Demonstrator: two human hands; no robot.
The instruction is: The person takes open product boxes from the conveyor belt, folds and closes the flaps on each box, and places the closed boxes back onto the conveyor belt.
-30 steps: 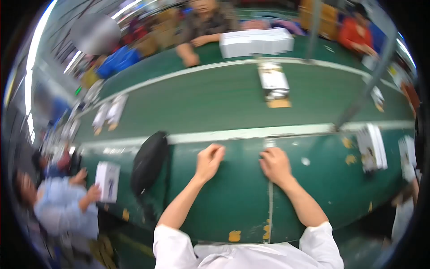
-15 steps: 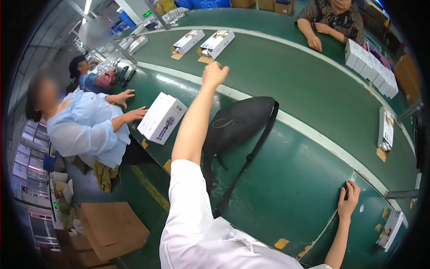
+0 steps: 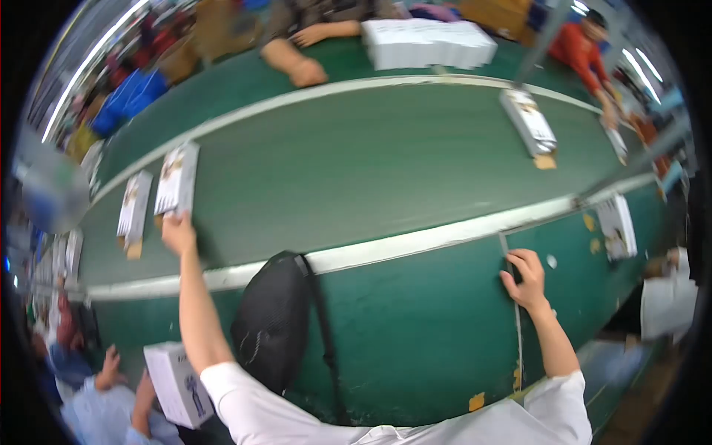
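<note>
The left hand (image 3: 179, 233) is reaching to a carton (image 3: 176, 178) — I can't tell its grip; firmness seems needed — the right hand (image 3: 529, 283) resting, fingers parted.

1 cam, head-worn, v. wide round view w/ dark corners; looks fwd & down over near bench (image 3: 415, 334), belt (image 3: 356, 163) & far bench (image 3: 237, 89). Wearer's shirt (image 3: 482, 426) closest, near edge; L hand (image 3: 179, 234) & R hand (image 3: 529, 280) mid-dist.
</note>
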